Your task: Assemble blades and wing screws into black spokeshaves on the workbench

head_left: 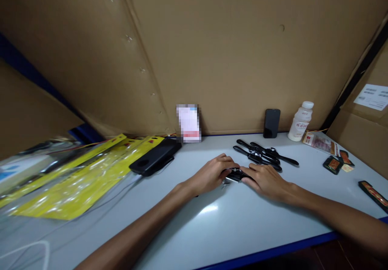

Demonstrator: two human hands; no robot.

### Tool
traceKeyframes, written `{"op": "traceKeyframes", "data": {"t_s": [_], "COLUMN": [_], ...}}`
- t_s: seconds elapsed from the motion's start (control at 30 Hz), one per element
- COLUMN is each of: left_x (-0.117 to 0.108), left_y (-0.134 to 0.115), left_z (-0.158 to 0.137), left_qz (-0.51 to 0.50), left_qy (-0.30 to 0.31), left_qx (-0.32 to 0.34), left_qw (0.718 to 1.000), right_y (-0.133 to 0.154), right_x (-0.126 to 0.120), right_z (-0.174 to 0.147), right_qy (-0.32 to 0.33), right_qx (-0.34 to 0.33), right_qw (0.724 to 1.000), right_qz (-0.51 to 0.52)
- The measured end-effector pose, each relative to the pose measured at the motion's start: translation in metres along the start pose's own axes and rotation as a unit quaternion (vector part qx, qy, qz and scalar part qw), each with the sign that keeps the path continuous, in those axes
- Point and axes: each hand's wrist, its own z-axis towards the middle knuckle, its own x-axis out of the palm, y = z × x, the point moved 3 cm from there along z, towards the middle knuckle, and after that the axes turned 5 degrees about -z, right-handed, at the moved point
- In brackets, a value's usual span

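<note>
In the head view, my left hand (211, 175) and my right hand (266, 180) are closed round the two ends of a black spokeshave (235, 174), low over the table. Its dark middle with a bright metal edge shows between my fingers; both handles are mostly covered. By my left fingertips, a small silvery piece (225, 185) shows, too small to name. Just beyond my right hand lies a loose pile of several similar black spokeshaves (263, 153) with long thin handles.
On the left lie yellow-backed clear plastic packs (91, 177) and a black device (156, 157) with a cable. A phone (272, 123), a white-capped bottle (300, 122) and small food packets (332, 164) are at the right. Cardboard walls (227, 60) enclose the table (209, 229).
</note>
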Motion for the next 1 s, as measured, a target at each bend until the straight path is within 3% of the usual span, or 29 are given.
{"op": "traceKeyframes", "data": {"t_s": [0.4,0.73,1.0], "left_x": [0.001,-0.004,-0.004], "left_y": [0.003,0.01,0.012], "left_z": [0.0,-0.001,0.0], "left_qz": [-0.001,-0.022,-0.036], "left_qy": [-0.002,0.002,0.006], "left_qx": [0.003,-0.05,-0.024], "left_qw": [1.0,0.999,0.999], "right_y": [0.0,0.001,0.007], "right_x": [-0.001,0.002,0.001], "right_z": [0.0,-0.001,-0.002], "right_qy": [0.001,-0.035,-0.017], "right_qx": [0.001,-0.005,-0.018], "right_qw": [1.0,0.999,0.997], "right_qz": [-0.009,0.002,-0.075]}}
